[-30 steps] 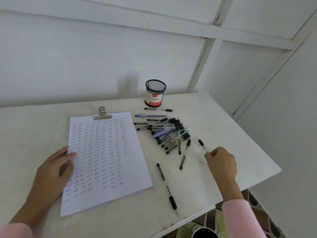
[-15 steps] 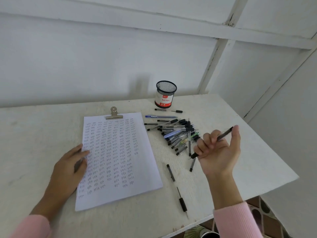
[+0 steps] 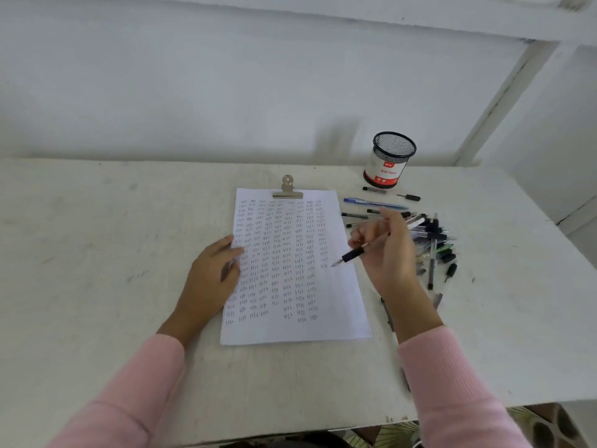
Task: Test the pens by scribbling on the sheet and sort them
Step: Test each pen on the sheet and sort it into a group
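Since the sheet (image 3: pixel 336 305) is held only by a metal clip (image 3: pixel 287 189) at its top edge, the left hand (image 3: pixel 213 276) lies flat on its left margin, fingers straight and apart and holding nothing, most likely to keep the paper from sliding under a stroke. The right hand (image 3: pixel 387 253) has its fingers closed round a black pen (image 3: pixel 353 254) in a writing pinch. The barrel slants down and to the left, so the tip points at the sheet's right side, just under the last mark in the rightmost column of scribbles. Whether the tip touches the paper cannot be told. That column is the shortest, which suggests the next test mark goes there. A pile of pens (image 3: pixel 429 237) lies on the table (image 3: pixel 97 253) right of the sheet, within easy reach of the writing hand. A mesh cup (image 3: pixel 389 160) stands behind the pile near the wall, probably as one place for sorted pens, though its inside is not visible. A blue pen (image 3: pixel 374 203) lies between cup and pile.
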